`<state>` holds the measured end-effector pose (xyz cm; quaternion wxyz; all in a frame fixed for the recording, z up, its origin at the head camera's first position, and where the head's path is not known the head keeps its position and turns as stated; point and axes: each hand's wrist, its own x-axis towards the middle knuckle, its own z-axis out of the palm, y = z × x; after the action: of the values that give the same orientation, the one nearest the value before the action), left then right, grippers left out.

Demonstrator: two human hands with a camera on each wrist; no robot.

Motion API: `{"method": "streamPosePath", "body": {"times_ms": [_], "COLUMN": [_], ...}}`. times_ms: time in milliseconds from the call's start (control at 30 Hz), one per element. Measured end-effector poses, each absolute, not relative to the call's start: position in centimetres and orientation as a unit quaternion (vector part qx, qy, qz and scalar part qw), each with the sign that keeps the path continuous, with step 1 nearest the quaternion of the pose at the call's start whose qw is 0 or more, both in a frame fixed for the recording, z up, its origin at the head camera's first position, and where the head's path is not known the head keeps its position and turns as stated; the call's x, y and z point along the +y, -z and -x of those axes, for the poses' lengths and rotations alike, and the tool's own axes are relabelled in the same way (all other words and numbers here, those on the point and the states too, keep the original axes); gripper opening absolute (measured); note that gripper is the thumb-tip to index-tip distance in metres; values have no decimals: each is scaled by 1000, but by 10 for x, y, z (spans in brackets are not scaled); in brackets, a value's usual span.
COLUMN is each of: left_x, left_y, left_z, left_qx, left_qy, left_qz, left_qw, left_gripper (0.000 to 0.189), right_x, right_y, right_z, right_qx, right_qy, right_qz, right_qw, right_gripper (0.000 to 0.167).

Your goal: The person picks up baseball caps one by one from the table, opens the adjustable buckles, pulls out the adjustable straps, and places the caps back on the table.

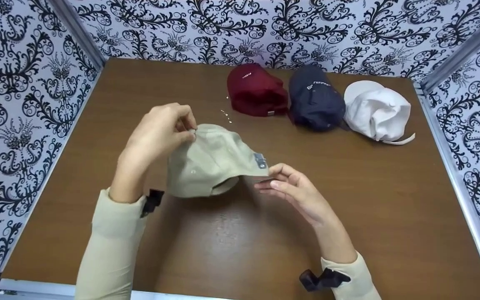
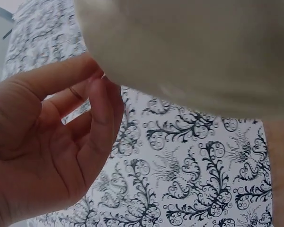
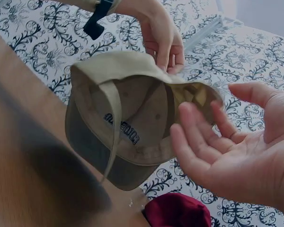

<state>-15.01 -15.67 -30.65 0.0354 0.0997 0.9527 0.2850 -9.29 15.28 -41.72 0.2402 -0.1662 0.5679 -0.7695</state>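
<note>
A beige baseball cap [image 1: 208, 162] hangs over the table, its small grey tag [image 1: 261, 161] toward the right. My left hand [image 1: 156, 129] pinches its upper left edge between thumb and fingers. Close by the cap's right edge is my right hand [image 1: 296, 189], palm turned up. From the right wrist, the cap's inside [image 3: 142, 104] shows dark stitched lettering, with a loose strap [image 3: 114, 127] across the opening. There the fingers [image 3: 196, 156] of my right hand are spread loosely and overlap the rim. In the left wrist view the cap [image 2: 194, 52] covers the upper right.
Three caps lie in a row at the back right of the brown table [image 1: 390, 216]: dark red [image 1: 256, 91], navy [image 1: 317, 100] and white [image 1: 377, 110]. Small pale specks [image 1: 226, 116] lie left of the red one. Patterned panels [image 1: 244, 29] enclose the table's back and sides.
</note>
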Motion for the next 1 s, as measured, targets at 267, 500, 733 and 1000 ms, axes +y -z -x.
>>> {"method": "streamPosePath", "body": {"times_ms": [267, 500, 733, 1000], "left_x": [-153, -156, -161, -165], "left_y": [328, 367, 386, 376], "left_z": [178, 199, 218, 246], "left_qx": [976, 989, 990, 987], "left_qy": [-198, -137, -144, -155], "left_qz": [-84, -43, -1, 22], "left_qw": [26, 27, -2, -42], "left_gripper": [13, 10, 12, 16], "right_x": [151, 153, 155, 156], "right_y": [421, 423, 424, 424], "right_z": [88, 86, 86, 87], "right_qx": [685, 703, 704, 704], "right_qy": [672, 646, 644, 642], "right_qz": [172, 197, 198, 202], "right_qw": [222, 220, 224, 227], "right_gripper": [22, 20, 25, 27]}}
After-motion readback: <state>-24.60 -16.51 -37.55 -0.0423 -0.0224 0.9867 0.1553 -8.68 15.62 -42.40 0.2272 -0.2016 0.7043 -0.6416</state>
